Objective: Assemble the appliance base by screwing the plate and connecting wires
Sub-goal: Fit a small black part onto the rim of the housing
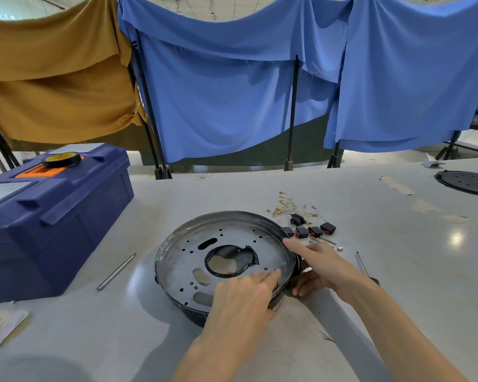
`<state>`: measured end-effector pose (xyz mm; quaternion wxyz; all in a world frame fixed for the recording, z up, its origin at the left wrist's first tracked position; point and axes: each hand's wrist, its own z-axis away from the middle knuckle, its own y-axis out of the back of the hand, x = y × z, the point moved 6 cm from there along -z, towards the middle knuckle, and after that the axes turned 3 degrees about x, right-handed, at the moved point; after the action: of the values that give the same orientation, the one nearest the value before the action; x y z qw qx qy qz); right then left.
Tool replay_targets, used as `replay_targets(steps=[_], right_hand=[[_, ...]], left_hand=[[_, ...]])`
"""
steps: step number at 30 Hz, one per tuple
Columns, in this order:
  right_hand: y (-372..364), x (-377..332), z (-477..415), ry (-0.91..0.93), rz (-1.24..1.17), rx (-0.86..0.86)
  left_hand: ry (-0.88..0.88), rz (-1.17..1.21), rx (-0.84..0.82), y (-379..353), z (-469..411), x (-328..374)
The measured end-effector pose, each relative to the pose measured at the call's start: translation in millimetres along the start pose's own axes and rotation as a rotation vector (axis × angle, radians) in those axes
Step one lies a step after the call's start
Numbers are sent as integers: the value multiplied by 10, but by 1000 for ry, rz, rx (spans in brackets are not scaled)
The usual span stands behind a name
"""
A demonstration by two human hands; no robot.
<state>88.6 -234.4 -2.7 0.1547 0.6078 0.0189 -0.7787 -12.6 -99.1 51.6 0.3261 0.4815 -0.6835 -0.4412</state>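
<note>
The round black appliance base [160, 260] lies on the white table, with a grey metal plate [232, 235] full of holes seated inside it. My left hand [243, 296] rests on the plate's near right part, fingers stretched out and pressing down. My right hand [323, 263] grips the base's right rim: the index finger lies along the rim and the other fingers curl under the side. Just beyond the rim sit several black and red switches [315, 231], and behind them loose wires with gold terminals [287, 206].
A screwdriver [366, 267] lies right of my right hand, small metal parts [338, 248] near it. A metal rod [116, 271] lies left of the base. A blue toolbox [53, 221] carrying a tape roll [62, 159] stands at left. A black disc [467, 183] sits far right.
</note>
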Motion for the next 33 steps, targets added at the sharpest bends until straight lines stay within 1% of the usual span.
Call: replay_targets(steps=[1,2,5,7,9,10,11,13,14,16,17,18,19,22,25,28,33], right_hand=[[-6,-5,2,-7,0,4],[-6,-8,6,-15,-4,15],[-14,-18,26,-38,-17,40],[-6,-20,41,-49,-29,58],[0,-34,58,-48,-25,63],[2,-49,65,-42,-20,63],[8,-67,76,-37,-25,63],[15,-93,101,-47,-87,44],[1,-113,121,-54,-129,19],[-32,-144,158,-53,-202,-18],[-34,-146,161,-51,-234,-8],[-33,-142,157,-48,-260,9],[-37,-143,158,-45,-277,26],[-34,-150,156,-40,-312,89],[-38,-150,157,-39,-306,111],[-47,-159,173,-63,-319,126],[-40,-195,192,-58,-369,154]], left_hand=[[-27,30,-41,-6,-1,32],[-54,8,-52,-6,-11,61],[-49,-71,-24,4,-17,35],[-26,-19,-47,-30,-7,45],[-65,44,-86,28,-9,110],[-57,64,-112,42,-48,76],[-46,66,-97,74,-66,48],[-30,19,-102,50,-64,-4],[-28,68,-53,116,-84,-6],[-31,121,-99,175,-68,-5],[26,159,-112,142,-60,-66],[37,163,-99,129,-65,-91],[28,123,-41,91,-72,-136],[54,120,-22,84,-91,-177],[76,185,-67,47,-83,-196],[64,181,-53,25,-59,-206],[140,186,-63,89,-102,-285]])
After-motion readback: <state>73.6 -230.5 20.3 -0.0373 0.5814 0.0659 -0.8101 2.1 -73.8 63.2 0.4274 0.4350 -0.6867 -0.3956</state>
